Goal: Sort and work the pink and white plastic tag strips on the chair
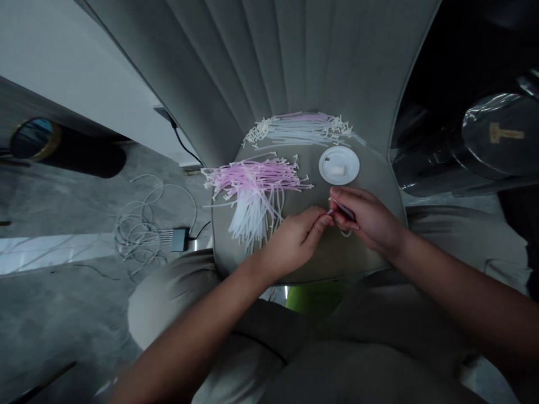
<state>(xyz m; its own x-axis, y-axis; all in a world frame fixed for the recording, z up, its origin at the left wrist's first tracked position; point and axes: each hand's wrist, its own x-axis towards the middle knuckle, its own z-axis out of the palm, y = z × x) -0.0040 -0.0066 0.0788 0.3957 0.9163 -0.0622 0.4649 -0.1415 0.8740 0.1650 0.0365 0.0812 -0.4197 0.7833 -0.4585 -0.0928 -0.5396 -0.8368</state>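
My left hand (295, 238) and my right hand (366, 216) meet over the grey chair seat (311, 258), fingertips pinched together on one thin pink plastic strip (342, 212) between them. A small loop of the strip shows under my right hand. To the left lies a pile of pink and white plastic strips (255, 188). A second pile of pale strips (301, 128) lies at the back of the seat. A round white lid (339, 165) with a small white lump on it sits just beyond my right hand.
The ribbed grey chair back (269, 62) rises behind the seat. On the floor at left lie coiled white cables (145, 221) and a small dark hub (180, 239). Shiny dark wrapped objects (484, 140) stand at right. My knees frame the seat.
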